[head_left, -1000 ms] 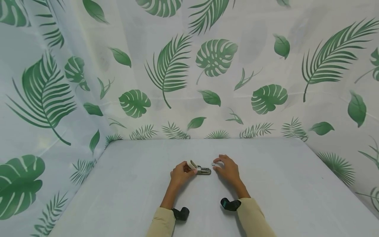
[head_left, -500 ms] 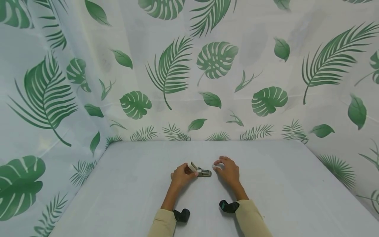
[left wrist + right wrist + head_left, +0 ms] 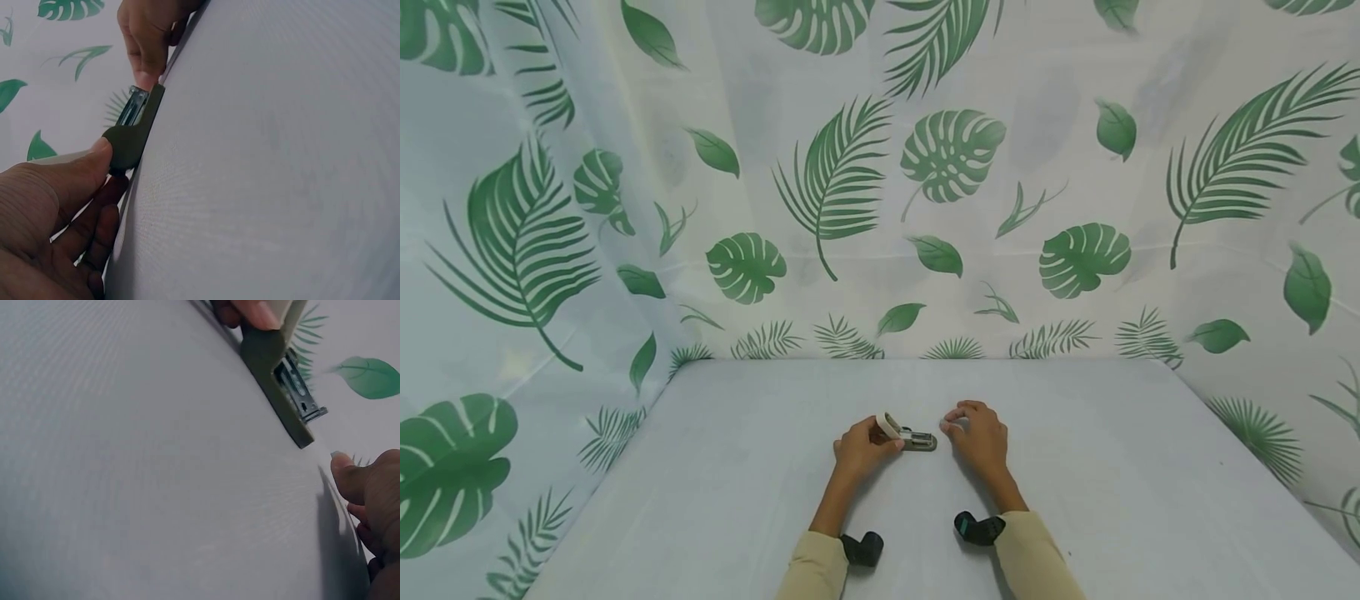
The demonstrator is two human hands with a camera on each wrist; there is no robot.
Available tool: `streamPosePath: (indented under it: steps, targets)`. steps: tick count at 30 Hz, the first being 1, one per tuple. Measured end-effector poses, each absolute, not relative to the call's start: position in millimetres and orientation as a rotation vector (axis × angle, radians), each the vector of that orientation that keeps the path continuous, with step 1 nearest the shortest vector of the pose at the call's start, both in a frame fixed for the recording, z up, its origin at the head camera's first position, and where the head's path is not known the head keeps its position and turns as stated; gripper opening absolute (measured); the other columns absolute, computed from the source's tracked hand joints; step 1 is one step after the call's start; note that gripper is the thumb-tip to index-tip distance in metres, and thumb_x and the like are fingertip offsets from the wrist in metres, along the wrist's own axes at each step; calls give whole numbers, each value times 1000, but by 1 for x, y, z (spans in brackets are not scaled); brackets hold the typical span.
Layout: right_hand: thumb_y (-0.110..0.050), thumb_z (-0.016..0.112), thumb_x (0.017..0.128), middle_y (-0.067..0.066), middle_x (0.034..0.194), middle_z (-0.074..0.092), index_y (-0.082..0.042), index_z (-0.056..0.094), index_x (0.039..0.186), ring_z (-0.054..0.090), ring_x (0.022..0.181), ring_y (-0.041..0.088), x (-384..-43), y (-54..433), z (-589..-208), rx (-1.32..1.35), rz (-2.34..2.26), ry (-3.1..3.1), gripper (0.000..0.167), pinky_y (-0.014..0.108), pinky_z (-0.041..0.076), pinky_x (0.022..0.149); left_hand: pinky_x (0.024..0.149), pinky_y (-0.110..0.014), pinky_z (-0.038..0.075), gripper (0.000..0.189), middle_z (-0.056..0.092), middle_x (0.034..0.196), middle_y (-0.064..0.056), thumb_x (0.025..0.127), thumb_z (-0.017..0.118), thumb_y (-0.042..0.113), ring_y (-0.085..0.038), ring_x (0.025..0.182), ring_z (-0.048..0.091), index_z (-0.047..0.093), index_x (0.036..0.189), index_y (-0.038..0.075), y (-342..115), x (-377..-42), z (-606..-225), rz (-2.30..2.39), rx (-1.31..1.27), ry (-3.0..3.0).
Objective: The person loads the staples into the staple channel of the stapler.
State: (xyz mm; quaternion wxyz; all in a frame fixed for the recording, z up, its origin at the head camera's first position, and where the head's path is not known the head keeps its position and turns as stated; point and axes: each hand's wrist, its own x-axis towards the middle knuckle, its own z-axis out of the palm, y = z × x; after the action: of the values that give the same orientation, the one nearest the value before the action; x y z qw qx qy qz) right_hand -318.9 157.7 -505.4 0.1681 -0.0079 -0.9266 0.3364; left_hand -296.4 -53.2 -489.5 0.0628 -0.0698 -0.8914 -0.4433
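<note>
A small stapler [image 3: 919,442] with a dark green base lies on the white table, its pale top cover [image 3: 888,425] swung up and back so the metal staple channel [image 3: 299,387] shows. My left hand [image 3: 857,450] grips the stapler at its hinge end, thumb on the near side. Just right of the stapler's front end is my right hand [image 3: 983,437], thumb and index finger brought together. A tiny greyish piece [image 3: 336,454] shows at its thumb tip; its kind is too small to make out. The other right fingers are bent.
The white-covered table [image 3: 760,500] runs back to a white curtain [image 3: 865,283] printed with green leaves, which also hangs along both sides. Dark wrist cameras [image 3: 863,549] sit on both forearms, close above the table.
The greyish piece between the right fingertips showed more plainly a second ago. Both hands and the stapler keep nearly the same places; the whole head view has shifted slightly downward.
</note>
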Motion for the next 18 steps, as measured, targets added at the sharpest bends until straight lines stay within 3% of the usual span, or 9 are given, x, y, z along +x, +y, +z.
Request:
streamPosePath:
  steps: [8, 14, 18]
  targets:
    - [-24, 68, 92, 13, 131, 60, -10, 70, 100, 49, 130, 32, -315, 160, -497, 6, 1315, -2610, 16, 58, 22, 112, 78, -43, 31, 25, 72, 84, -2, 80, 80, 31, -18, 80, 63, 69, 95, 13, -52, -296, -488, -1332, -210, -2695]
    - [-13, 69, 91, 18, 124, 61, -4, 69, 100, 58, 119, 38, -310, 156, -490, 187, 1467, -2587, 13, 56, 41, 102, 75, -41, 31, 26, 72, 84, -3, 80, 80, 31, -19, 80, 63, 69, 93, 12, -52, -297, -488, -1308, -214, -2693]
    - [-10, 70, 89, 16, 121, 60, -5, 70, 95, 64, 109, 36, -308, 151, -487, 262, 1464, -2592, 8, 51, 48, 95, 75, -41, 30, 26, 72, 83, -3, 80, 80, 31, -19, 80, 63, 69, 93, 12, -53, -297, -488, -1319, -214, -2696]
